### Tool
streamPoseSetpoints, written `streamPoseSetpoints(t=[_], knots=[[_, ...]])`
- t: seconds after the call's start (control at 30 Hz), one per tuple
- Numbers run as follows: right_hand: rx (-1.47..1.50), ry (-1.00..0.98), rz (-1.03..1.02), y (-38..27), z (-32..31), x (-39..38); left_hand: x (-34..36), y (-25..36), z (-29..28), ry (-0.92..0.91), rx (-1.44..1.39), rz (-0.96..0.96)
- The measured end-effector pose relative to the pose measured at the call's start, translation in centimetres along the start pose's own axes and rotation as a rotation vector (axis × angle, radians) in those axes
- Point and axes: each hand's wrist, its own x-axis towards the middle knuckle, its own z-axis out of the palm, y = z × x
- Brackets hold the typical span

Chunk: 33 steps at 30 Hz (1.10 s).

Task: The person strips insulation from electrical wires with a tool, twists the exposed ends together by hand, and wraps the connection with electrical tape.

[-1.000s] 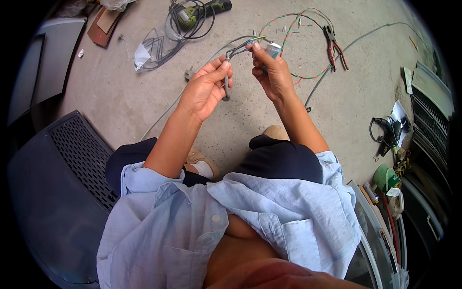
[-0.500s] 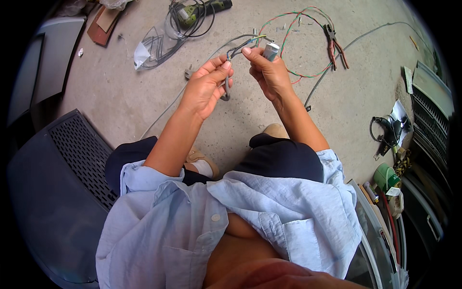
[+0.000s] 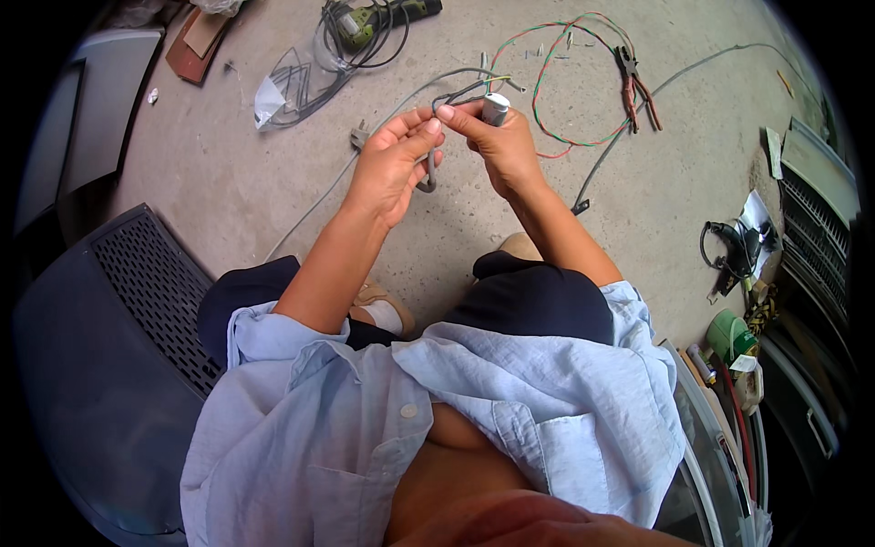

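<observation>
A grey cable (image 3: 429, 175) with its inner wires (image 3: 460, 94) bared is pinched between the thumb and fingers of my left hand (image 3: 387, 169). My right hand (image 3: 509, 153) is closed round a short grey-and-white object (image 3: 495, 108) whose kind I cannot make out; its pale end sticks up above the fist. The right thumb meets the left fingertips at the bared wires. Blue and yellow-green strands show beyond the hands, and a grey cable end lies behind them. Fingers hide the exact spot where the wires are gripped.
Red-handled pliers (image 3: 631, 89) lie at the far right beside a loop of twisted red and green wire (image 3: 536, 87). A green power tool (image 3: 360, 29) with a black cord is at the back. A dark perforated panel (image 3: 155, 283) stands left; a green container (image 3: 729, 335) sits right.
My right hand has moved left and slightly down, bringing its thumb against my left fingertips. The grey-and-white object has come with it and now stands more upright. The left hand has barely moved.
</observation>
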Motion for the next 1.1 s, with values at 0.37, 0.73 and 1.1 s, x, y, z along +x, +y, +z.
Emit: streamPoseSetpoints(t=[0.37, 0.73, 1.1], knots=[[0.189, 0.120, 0.065, -0.4, -2.0, 1.2, -0.4, 1.1, 0.5, -0.033, 0.022, -0.003], [0.335, -0.117, 0.082, -2.8, -2.9, 2.1, -1.7, 3.1, 0.9, -0.077, 0.128, 0.007], [0.189, -0.148, 0.092, -1.4, -2.3, 2.4, -0.4, 2.0, -0.5, 0.021, -0.047, -0.045]])
